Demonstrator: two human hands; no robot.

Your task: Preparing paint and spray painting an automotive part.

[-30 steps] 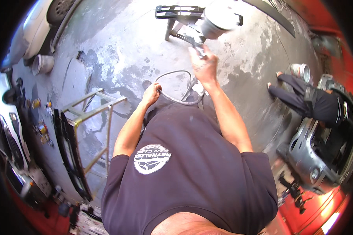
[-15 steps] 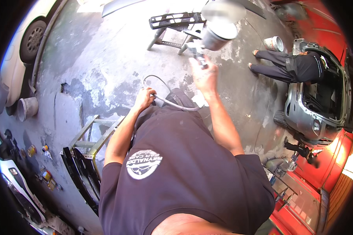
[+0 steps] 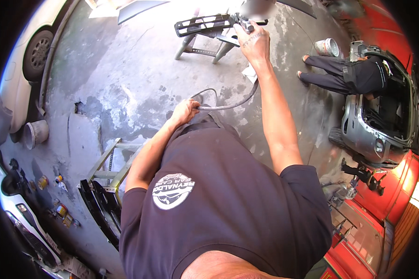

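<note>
Stained concrete floor (image 3: 144, 60) | near: hose (image 3: 235, 105) being pinched by left hand (image 3: 186, 111) | far: blurred, seemingly spray gun (image 3: 244, 22) being gripped by right hand (image 3: 256, 45) near black slatted part (image 3: 205, 29) | spraying probably being lined up; hose slack being called for

Auto body workshop, stained concrete floor (image 3: 149, 60), stripped grey car body (image 3: 365, 139), white car (image 3: 21, 58), spray gun (image 3: 245, 22) with hose (image 3: 233, 106)

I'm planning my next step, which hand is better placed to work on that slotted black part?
Probably your right hand: it holds the spray gun, reaching near the slotted black part, while your left hand grips the hose farther back.
</note>
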